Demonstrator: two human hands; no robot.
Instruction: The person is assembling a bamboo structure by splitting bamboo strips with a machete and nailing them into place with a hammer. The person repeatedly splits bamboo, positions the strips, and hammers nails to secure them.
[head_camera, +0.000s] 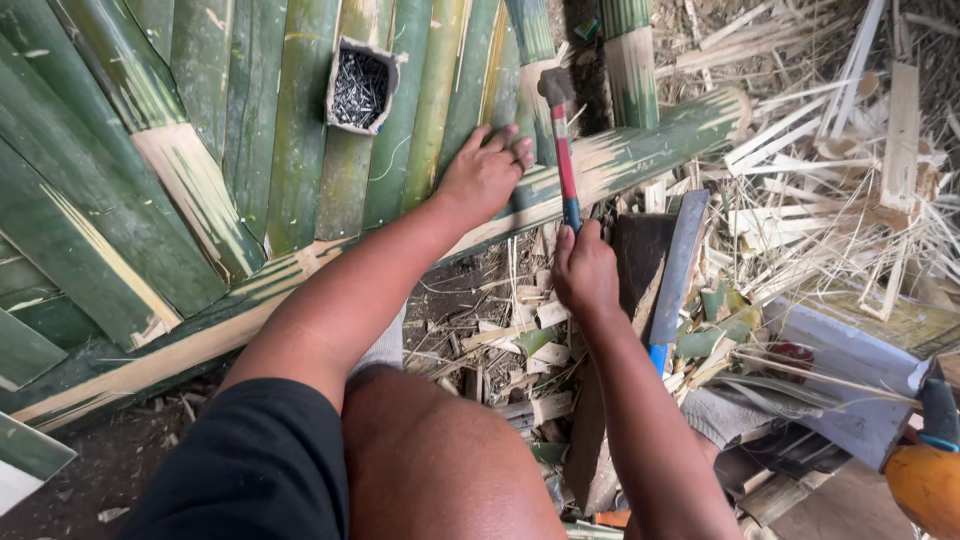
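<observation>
My right hand (585, 265) grips the lower end of a hammer (562, 150) with a red and blue handle. Its dark head rests over the split green bamboo slats (300, 130). My left hand (487, 170) presses flat, fingers spread, on the slats just left of the hammer head, where a long bamboo crosspiece (620, 155) runs diagonally beneath them. A small open box of nails (360, 88) sits on the slats above and to the left of my left hand.
A large blade with a blue handle (678, 270) lies on a dark wooden block right of my right hand. Bamboo shavings and offcuts (830, 170) litter the ground at right. A grey board (850, 370) and an orange tool (925, 480) lie at lower right.
</observation>
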